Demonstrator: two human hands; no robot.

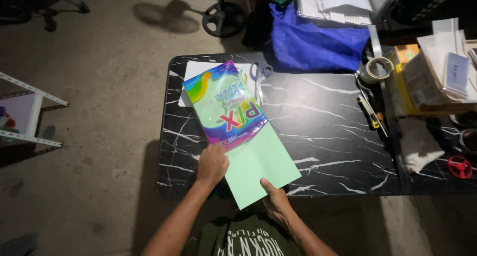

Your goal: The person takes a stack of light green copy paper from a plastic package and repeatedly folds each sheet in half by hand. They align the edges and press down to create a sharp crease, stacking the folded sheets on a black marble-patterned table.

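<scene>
Left hand (pixel 212 162) presses flat on a glossy multicoloured paper packet (pixel 226 104); right hand (pixel 275 200) pinches the near edge of pale green paper sheets (pixel 261 164), half drawn out.

Pale green paper (pixel 261 164), plain. Glossy wrapper (pixel 226 104) at its 11 o'clock: green with yellow, blue, purple and pink swirls. Black counter (pixel 328 132), veined white like marble. Deep blue bag (pixel 315 45) at 12 o'clock; blue-handled scissors (pixel 258 74); yellow cutter (pixel 372 118) at 3.
</scene>
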